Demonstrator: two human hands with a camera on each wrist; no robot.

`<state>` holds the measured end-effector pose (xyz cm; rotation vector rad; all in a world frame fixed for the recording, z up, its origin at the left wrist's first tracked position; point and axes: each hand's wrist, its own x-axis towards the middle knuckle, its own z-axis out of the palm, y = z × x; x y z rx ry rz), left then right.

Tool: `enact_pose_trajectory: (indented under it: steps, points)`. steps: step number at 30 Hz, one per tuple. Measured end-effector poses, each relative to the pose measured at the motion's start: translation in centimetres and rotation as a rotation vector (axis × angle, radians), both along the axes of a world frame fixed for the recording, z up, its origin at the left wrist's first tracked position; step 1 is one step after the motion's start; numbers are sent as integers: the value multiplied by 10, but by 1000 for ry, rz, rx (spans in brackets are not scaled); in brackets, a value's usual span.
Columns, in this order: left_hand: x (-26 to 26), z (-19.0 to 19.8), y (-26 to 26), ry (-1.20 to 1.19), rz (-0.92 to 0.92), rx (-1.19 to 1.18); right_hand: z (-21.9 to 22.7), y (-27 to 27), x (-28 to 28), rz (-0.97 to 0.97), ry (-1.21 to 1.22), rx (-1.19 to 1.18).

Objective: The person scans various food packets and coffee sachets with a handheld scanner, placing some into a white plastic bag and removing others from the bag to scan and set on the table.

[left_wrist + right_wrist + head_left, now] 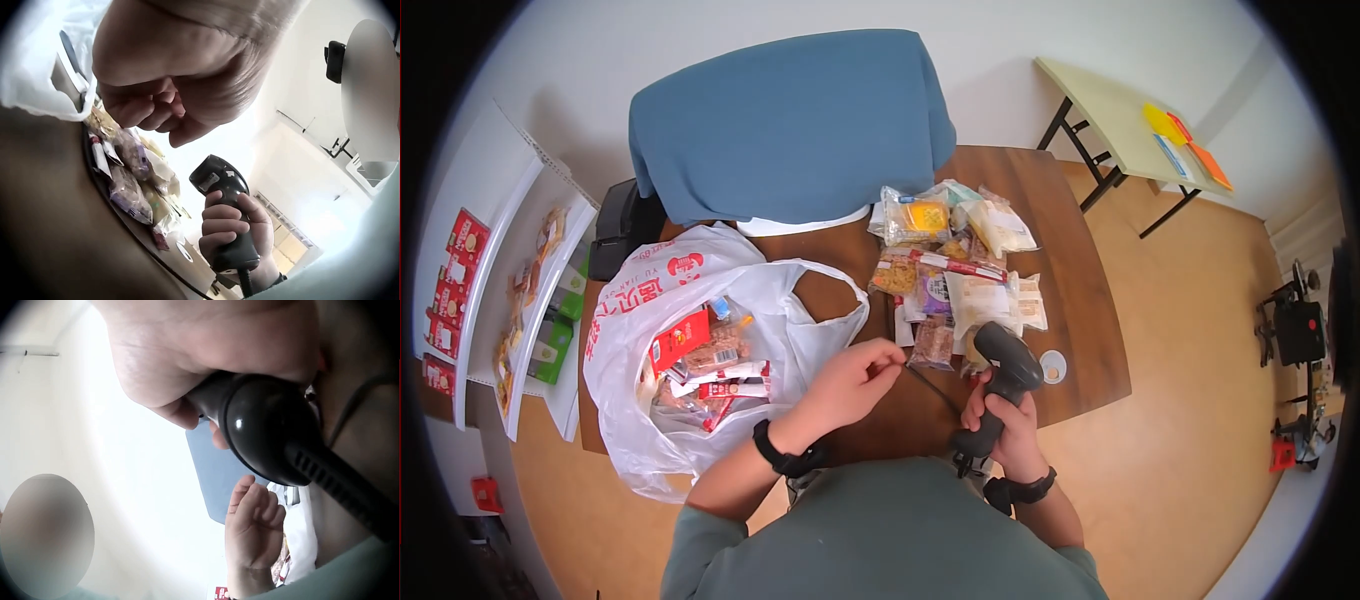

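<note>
My right hand point(1012, 425) grips the handle of a black handheld scanner point(1010, 362), its head tilted up beside the food packets; the left wrist view shows the fingers round the scanner point(220, 178). My left hand point(855, 385) is raised between the white plastic bag point(625, 400) and the heap of packets point(980, 290). Its fingers point(273, 509) are loosely curled, with nothing seen in them. A black cable point(935, 388) passes near its fingertips in the head view. Inside the bag lie a red packet point(680, 340) and several other snacks.
A blue cloth point(790, 125) covers a large object at the back of the brown table point(1090, 340). A round white disc point(1053, 366) lies near the right edge. Shelves point(550, 220) with packaged goods stand left; a folding table point(1100, 100) is at back right.
</note>
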<state>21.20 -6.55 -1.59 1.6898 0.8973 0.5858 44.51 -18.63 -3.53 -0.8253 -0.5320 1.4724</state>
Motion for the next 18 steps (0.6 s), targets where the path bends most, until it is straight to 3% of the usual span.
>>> enact_pose_trajectory:
  steps: [2, 5, 6, 8, 11, 15, 17, 18]
  points:
    - [19, 0, 7, -27, -17, -17, 1, -4, 3, -36, -3, 0]
    - [47, -13, 12, -111, -35, 178, 3, -7, 5, -96, -7, 22]
    - [50, -17, 13, -116, -39, 176, 2, -8, 6, -117, -4, 21]
    - [58, -10, 18, 91, -178, 138, 1, -10, 9, -143, -4, 23]
    - [68, -22, 18, 73, -242, 10, -2, -13, 13, -151, -7, 16]
    - [78, -52, 23, -82, -121, -30, -5, -15, 15, -162, 1, 17]
    - [80, -35, 31, -100, -22, -666, -7, -16, 14, -165, 10, 21]
    - [80, -33, 30, -99, -23, -665, -8, -16, 14, -163, 12, 20]
